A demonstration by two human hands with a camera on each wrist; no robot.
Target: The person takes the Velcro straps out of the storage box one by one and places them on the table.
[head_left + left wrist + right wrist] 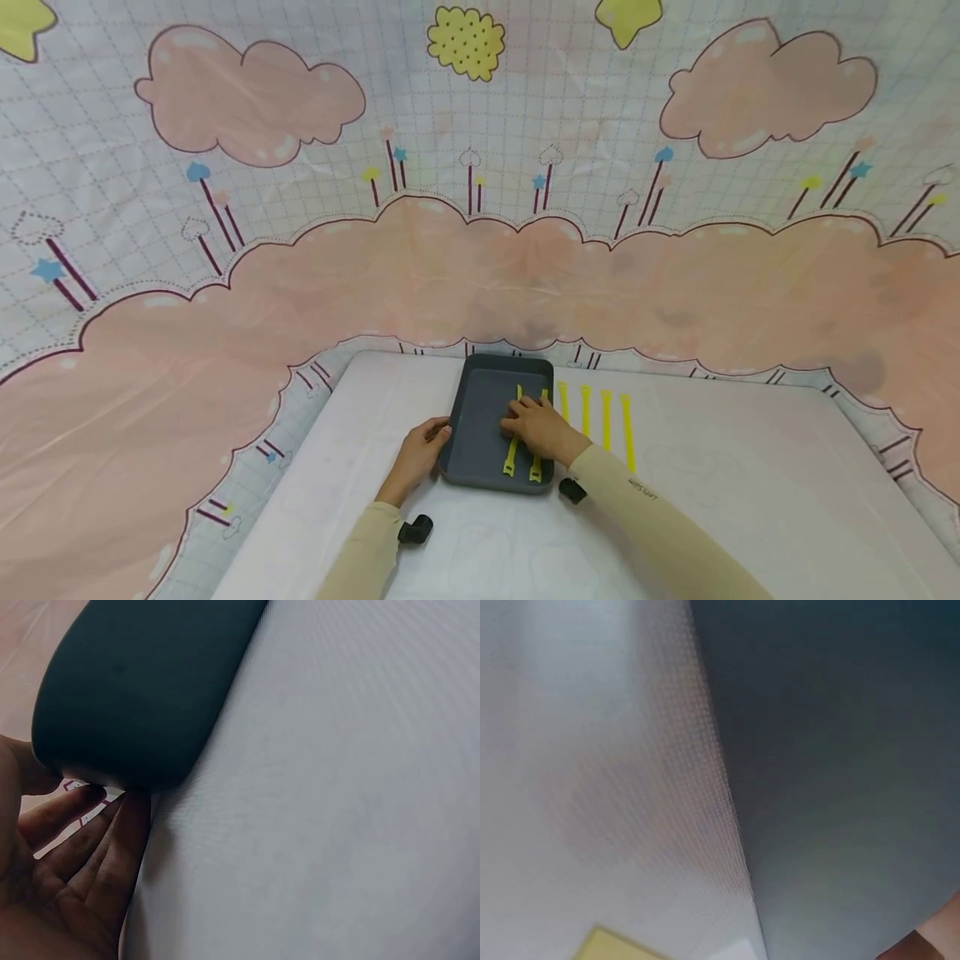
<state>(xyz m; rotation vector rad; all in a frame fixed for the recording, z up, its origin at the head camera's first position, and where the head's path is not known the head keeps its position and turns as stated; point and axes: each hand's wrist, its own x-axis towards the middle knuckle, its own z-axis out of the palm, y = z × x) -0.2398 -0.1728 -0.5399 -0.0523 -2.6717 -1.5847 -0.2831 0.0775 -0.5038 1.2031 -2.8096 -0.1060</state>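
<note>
A dark grey rectangular tray (pixel 480 392) lies on the white table. Two yellow cable straps lie lengthwise in its right half: a left strap (pixel 511 460) and a right strap (pixel 536 468), each with a slotted end toward me. My right hand (pixel 546 429) reaches over the tray's right wall, covering the middle of both straps, its thumb and fingertips pinching the left one. At the tray's left side, my left hand (pixel 422 450) holds the wall, with the thumb at the rim and the fingers (pixel 101 855) against the outside lower down in the left wrist view.
Several more yellow straps (pixel 607 421) lie in a row on the table (pixel 720 467), right of the tray. A patterned cloth (pixel 450 283) hangs behind the table's far edge. The tray's wall (pixel 832 780) fills much of the right wrist view.
</note>
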